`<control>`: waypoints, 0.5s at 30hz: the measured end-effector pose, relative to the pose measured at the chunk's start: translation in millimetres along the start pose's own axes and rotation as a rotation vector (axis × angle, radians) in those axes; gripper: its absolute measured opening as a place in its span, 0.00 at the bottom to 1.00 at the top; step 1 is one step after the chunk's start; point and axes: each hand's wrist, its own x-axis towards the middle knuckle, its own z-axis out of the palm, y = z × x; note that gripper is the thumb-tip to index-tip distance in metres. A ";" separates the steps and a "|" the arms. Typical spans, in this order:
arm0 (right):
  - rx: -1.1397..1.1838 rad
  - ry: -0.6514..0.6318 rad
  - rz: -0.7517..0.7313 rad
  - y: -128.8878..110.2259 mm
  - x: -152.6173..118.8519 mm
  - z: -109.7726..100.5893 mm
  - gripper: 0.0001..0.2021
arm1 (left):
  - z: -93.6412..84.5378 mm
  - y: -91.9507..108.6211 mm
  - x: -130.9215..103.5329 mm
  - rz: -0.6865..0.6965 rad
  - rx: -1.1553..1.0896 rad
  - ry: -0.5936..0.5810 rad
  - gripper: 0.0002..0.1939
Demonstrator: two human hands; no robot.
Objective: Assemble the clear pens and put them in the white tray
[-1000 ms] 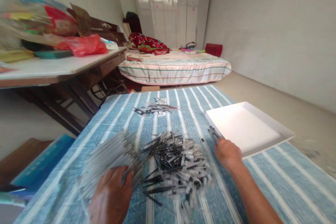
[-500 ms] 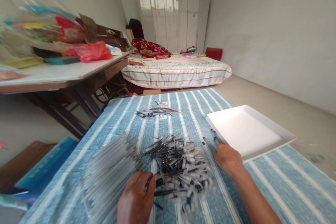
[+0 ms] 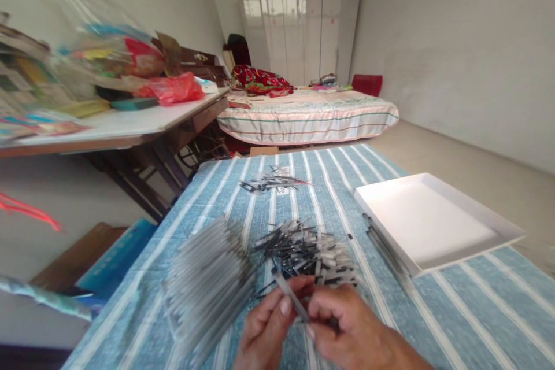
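Near the front of the cloth, my left hand [image 3: 264, 326] pinches a slim grey pen [image 3: 290, 293] between thumb and fingers. My right hand [image 3: 353, 326] is closed around the pen's lower end; a dark bit shows at its fingers, too blurred to name. Just beyond both hands lies a loose pile of clear caps and black pen parts [image 3: 307, 251]. Left of them, long translucent grey pen barrels [image 3: 208, 283] lie side by side in a stack. A few pens [image 3: 388, 257] rest along the left edge of a shallow white box [image 3: 418, 272].
Further back on the blue striped cloth [image 3: 151, 295] sits a small heap of thin dark pieces [image 3: 273, 182]. A small black piece [image 3: 350, 236] lies apart from the pile. On the left stands a cluttered table [image 3: 125, 127]; a bed [image 3: 307, 121] is beyond.
My right hand has come from beside the white box to meet my left hand in front of the pile. Both hands now hold a pen. The view has swung slightly left.
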 end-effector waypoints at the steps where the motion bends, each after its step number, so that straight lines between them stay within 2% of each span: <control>1: 0.084 -0.009 0.032 -0.1 0.1 4.8 0.08 | 2.8 -0.9 -1.5 -0.018 -0.096 0.010 0.14; 4: 0.324 -0.078 0.173 5.0 0.2 15.3 0.07 | 4.5 -1.3 -0.3 -0.071 -0.276 0.046 0.11; 7: 0.444 -0.183 0.325 15.1 -1.2 27.5 0.08 | 0.0 1.5 4.8 -0.091 -0.380 0.098 0.10; 11: 0.458 -0.215 0.461 23.9 0.5 45.9 0.13 | -2.5 3.1 7.2 -0.105 -0.428 0.150 0.08; 15: 0.394 -0.246 0.512 16.8 7.9 60.9 0.19 | 0.7 4.6 8.4 -0.096 -0.473 0.146 0.04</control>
